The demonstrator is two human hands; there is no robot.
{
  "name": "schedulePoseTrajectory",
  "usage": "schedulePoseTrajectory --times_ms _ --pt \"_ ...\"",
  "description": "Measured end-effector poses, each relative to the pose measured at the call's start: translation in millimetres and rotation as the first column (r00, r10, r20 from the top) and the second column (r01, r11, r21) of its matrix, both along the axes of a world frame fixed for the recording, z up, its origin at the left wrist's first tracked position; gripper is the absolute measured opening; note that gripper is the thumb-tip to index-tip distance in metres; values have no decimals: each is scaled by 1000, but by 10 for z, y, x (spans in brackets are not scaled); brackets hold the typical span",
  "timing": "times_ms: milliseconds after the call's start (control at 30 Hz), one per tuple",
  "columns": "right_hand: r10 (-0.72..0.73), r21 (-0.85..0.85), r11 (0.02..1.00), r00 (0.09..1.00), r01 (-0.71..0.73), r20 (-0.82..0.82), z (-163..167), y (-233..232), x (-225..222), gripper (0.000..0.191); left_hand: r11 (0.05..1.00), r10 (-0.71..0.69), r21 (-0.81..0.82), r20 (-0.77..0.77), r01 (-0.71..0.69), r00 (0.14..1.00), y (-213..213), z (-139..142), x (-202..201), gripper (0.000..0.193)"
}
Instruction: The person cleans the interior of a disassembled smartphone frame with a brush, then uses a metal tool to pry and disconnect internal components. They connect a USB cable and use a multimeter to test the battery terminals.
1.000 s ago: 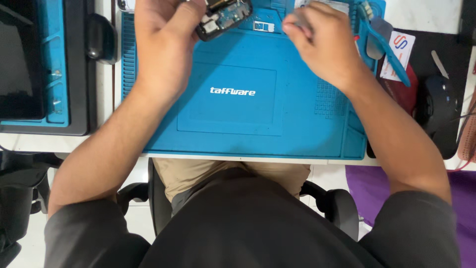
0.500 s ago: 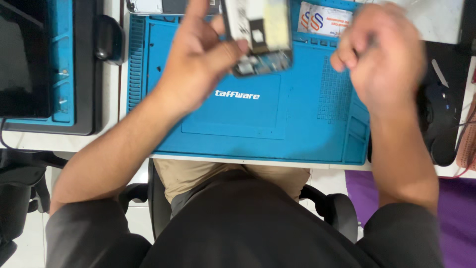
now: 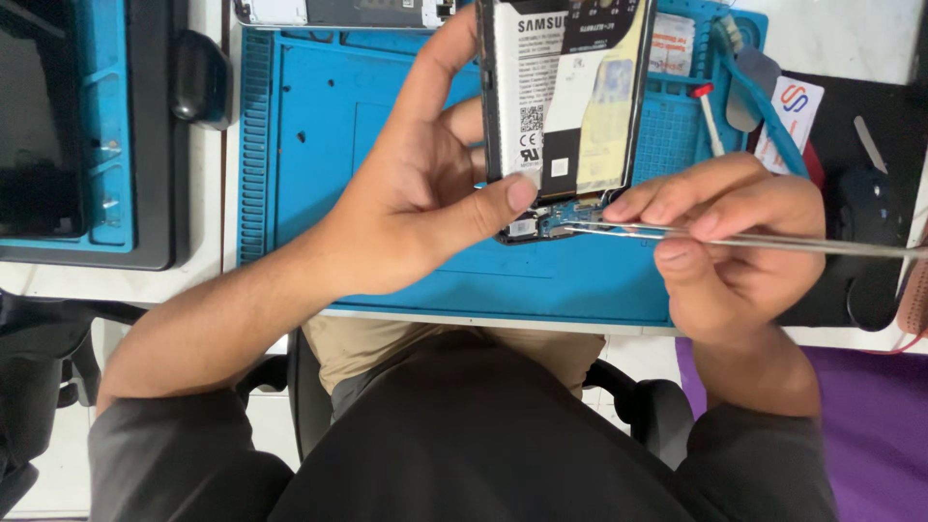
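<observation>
My left hand (image 3: 425, 193) grips an opened phone (image 3: 565, 106) with its back cover off, thumb pressed on the lower left edge. The battery, black and white with a yellowish sheet over it, faces me. A small circuit board (image 3: 541, 224) shows at the phone's bottom end. My right hand (image 3: 725, 246) pinches metal tweezers (image 3: 773, 242), and their tips touch that bottom board. Both hands hover over a blue work mat (image 3: 319, 126).
A second blue mat on a black tray (image 3: 106, 145) lies at the left with a dark mouse-like object (image 3: 198, 77). A blue pry tool (image 3: 764, 106), a red-tipped stick (image 3: 710, 121) and a card (image 3: 788, 116) lie at the right. Another phone part (image 3: 338, 12) sits at the top edge.
The phone has come closer to me and now stands upright in my left hand. My right hand has moved left and brought the tweezers' tips onto the phone's bottom board.
</observation>
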State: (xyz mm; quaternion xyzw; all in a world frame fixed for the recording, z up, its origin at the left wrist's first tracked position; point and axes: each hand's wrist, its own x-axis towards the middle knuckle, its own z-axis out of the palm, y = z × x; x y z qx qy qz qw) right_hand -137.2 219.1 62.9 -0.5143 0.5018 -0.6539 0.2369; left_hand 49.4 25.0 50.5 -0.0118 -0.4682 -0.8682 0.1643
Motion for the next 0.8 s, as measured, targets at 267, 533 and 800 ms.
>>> schedulePoseTrajectory --times_ms 267,533,800 --pt "14 7 1000 991 -13 -131 11 -1 -41 20 999 -13 33 3 13 1000 30 -18 21 94" --pt "18 14 1000 995 -17 -96 -5 4 -54 21 999 -29 23 -3 29 1000 5 11 20 92" --pt "-5 17 1000 999 6 -47 9 -5 -14 22 998 -35 60 4 35 999 7 12 16 92"
